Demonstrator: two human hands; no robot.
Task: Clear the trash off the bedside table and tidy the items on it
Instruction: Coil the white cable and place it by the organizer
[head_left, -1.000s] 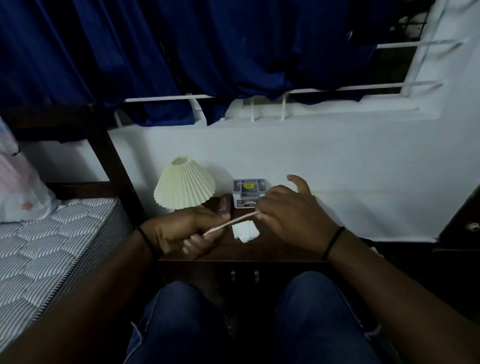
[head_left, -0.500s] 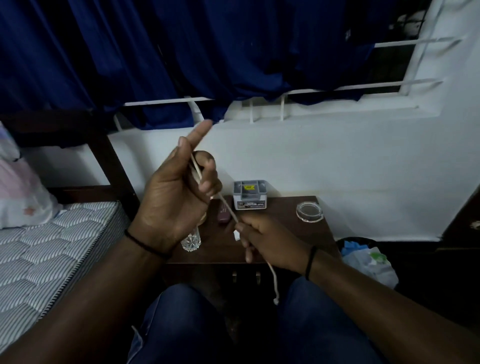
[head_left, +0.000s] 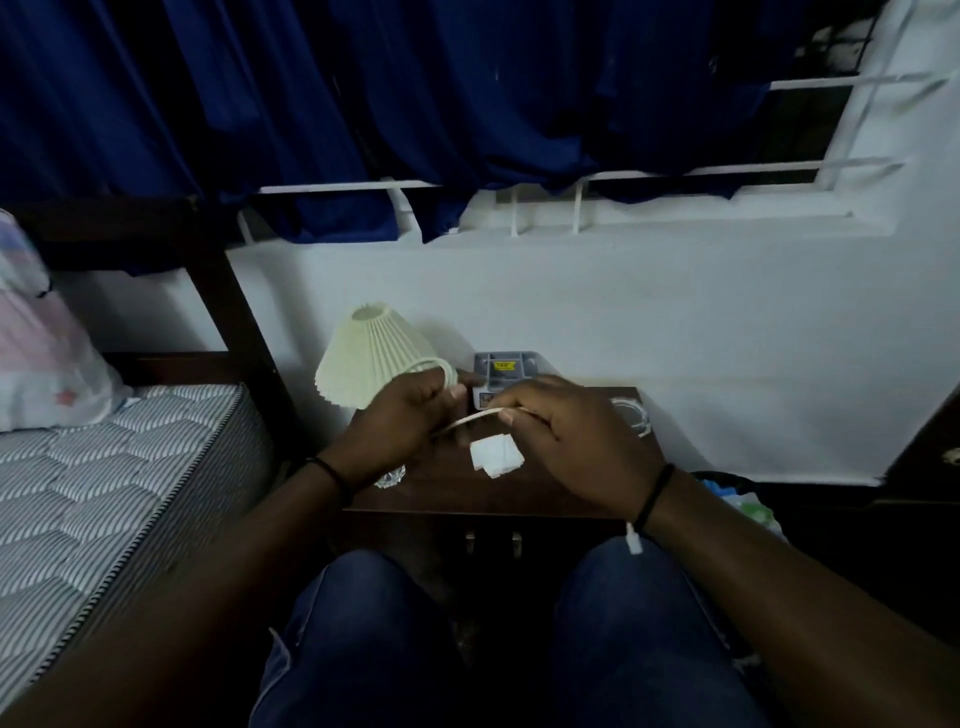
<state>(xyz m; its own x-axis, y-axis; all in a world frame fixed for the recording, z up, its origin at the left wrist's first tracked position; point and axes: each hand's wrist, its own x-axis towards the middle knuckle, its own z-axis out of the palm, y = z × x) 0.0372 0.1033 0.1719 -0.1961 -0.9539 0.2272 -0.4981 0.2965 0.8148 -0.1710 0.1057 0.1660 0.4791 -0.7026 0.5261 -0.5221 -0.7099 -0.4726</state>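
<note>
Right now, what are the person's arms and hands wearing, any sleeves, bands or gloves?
Both forearms are bare, with no sleeves in view and no gloves. The left hand has a thin black band around its wrist. The right hand has a matching thin black band at its wrist. No rings or watch show.

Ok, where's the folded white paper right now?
In the head view the folded white paper lies near the middle of the bedside table, just below the white cable stretched between the left hand and right hand.
</note>
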